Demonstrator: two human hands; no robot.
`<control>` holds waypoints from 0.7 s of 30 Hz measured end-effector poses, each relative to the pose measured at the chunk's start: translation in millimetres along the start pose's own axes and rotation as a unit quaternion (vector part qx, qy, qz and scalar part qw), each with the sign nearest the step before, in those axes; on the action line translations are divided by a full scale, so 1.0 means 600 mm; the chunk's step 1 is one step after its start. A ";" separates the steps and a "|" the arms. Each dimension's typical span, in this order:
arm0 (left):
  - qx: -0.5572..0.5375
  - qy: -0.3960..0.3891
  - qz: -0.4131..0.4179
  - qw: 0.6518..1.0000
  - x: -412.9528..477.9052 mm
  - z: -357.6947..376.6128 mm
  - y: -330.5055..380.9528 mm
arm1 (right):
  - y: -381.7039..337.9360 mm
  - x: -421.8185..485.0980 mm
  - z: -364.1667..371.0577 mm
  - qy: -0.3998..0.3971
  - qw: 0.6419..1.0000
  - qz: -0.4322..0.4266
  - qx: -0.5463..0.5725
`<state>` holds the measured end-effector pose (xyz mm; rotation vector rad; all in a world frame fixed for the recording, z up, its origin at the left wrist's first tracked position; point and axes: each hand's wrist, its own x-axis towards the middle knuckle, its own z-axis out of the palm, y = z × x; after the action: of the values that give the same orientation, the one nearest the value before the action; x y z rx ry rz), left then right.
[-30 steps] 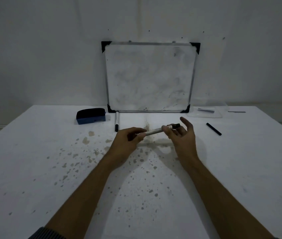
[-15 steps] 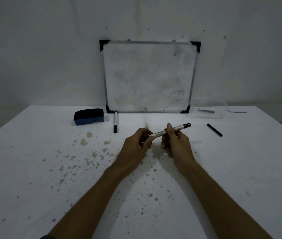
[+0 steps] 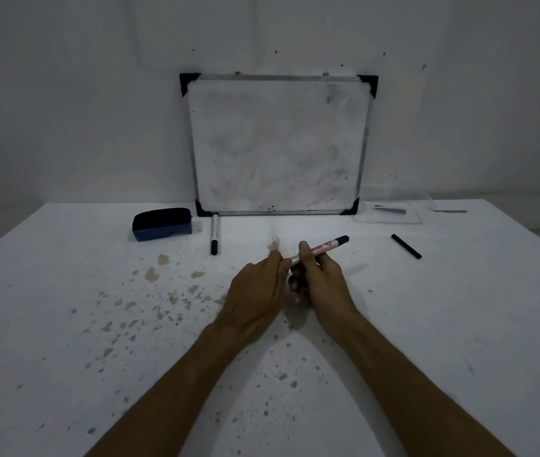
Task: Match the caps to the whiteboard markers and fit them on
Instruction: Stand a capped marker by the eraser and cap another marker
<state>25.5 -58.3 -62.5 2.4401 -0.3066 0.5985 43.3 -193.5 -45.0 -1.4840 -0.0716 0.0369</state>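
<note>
Right now my right hand [image 3: 323, 285] grips a white-barrelled whiteboard marker with a black end [image 3: 323, 248], thumb pressed along the barrel, the black end tilted up and away to the right. My left hand [image 3: 257, 291] pinches the marker's near end with closed fingertips [image 3: 283, 263]; what lies between them I cannot tell. Both hands hover above the stained white table [image 3: 64, 324]. A second white marker with a black cap [image 3: 215, 234] lies beside the dark blue eraser block [image 3: 162, 223], below the smudged metal-framed whiteboard [image 3: 278, 145]. Well to the right lies a loose black stick-shaped piece [image 3: 406, 246], near a clear plastic box [image 3: 392, 212].
</note>
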 end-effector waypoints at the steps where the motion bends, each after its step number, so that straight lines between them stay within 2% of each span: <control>1: -0.029 -0.007 -0.017 0.999 -0.002 0.003 0.003 | 0.002 0.001 0.000 -0.001 1.000 -0.001 0.001; 4: -0.176 -0.034 -0.134 0.975 0.003 0.009 0.012 | 0.005 0.001 0.002 0.003 1.000 -0.022 0.007; 6: -0.297 -0.077 -0.204 0.929 0.011 0.001 0.014 | 0.006 0.004 0.003 0.009 0.998 -0.055 -0.009; 8: -0.384 -0.126 -0.223 0.887 0.016 -0.009 0.010 | 0.005 0.006 0.002 0.015 0.997 -0.075 -0.020; 10: -0.387 -0.139 -0.207 0.888 0.015 -0.014 0.008 | 0.002 0.009 -0.001 0.010 0.997 -0.075 -0.030; 13: -0.289 -0.126 -0.155 0.936 0.014 -0.014 0.000 | -0.005 0.011 -0.011 -0.006 0.996 -0.067 -0.055; 14: -0.280 -0.120 -0.150 0.941 0.015 -0.017 -0.002 | -0.007 0.011 -0.014 -0.010 0.996 -0.063 -0.058; 15: -0.297 -0.110 -0.161 0.935 0.017 -0.021 -0.004 | -0.008 0.011 -0.016 -0.012 0.997 -0.059 -0.057; 19: -0.421 -0.074 -0.227 0.875 0.022 -0.034 -0.008 | -0.010 0.003 -0.005 -0.004 0.995 -0.068 -0.071; 21: -0.431 -0.070 -0.224 0.872 0.020 -0.032 -0.005 | -0.007 0.000 0.003 0.015 0.989 -0.090 -0.115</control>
<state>30.2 -45.5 -44.6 1.5898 -0.0292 0.0328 43.2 -192.1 -40.5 -1.7025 -0.1911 -0.1439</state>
